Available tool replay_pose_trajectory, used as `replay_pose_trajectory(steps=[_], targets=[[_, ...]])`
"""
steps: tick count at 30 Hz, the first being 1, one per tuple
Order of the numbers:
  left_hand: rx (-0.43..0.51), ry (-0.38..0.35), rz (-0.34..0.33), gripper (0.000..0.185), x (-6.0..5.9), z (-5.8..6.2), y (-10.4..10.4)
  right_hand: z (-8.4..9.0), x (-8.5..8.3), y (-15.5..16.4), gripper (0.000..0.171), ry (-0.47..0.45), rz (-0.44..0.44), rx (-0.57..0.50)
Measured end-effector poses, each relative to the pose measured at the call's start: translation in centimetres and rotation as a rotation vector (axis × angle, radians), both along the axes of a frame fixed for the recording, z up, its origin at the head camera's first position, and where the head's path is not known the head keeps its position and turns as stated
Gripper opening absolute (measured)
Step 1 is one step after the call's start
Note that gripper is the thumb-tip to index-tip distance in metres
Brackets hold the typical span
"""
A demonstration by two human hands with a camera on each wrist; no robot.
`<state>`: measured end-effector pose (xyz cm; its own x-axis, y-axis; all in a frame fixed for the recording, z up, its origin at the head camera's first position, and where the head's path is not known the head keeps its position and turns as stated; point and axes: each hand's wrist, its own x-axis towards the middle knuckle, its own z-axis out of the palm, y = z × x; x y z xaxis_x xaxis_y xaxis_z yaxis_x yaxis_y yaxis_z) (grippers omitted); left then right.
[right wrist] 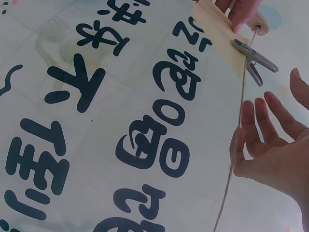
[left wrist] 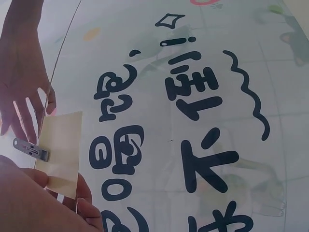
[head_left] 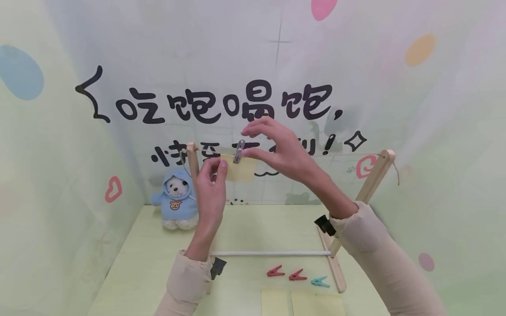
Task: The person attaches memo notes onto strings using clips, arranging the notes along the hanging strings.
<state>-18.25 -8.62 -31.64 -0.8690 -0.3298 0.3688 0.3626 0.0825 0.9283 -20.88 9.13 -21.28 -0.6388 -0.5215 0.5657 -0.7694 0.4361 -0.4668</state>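
Head view: note between hands

The light in here is soft and even, bright without harshness, seemingly from overhead; the pale green table carries only faint shadows. The printed backdrop wall looks washed-out, with a mild sheen near the top. The head view bends at its edges, so the walls curve inward. Both wrist views are cooler and bluish. In the left wrist view the near left hand is blurred and pinkish, overexposed at close range; the black lettering stays sharp.
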Motion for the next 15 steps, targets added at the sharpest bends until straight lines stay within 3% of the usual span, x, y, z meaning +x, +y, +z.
replay_pose_trajectory(steps=[7,15], targets=[[0.033,-0.024,-0.014,0.023,0.0,-0.7,0.3,-1.3,2.7,3.3,0.027,0.078,-0.064,-0.117],[0.058,-0.027,-0.064,0.025,0.1,-0.8,0.3,-3.5,6.6,7.5,0.032,0.143,-0.146,-0.177]])
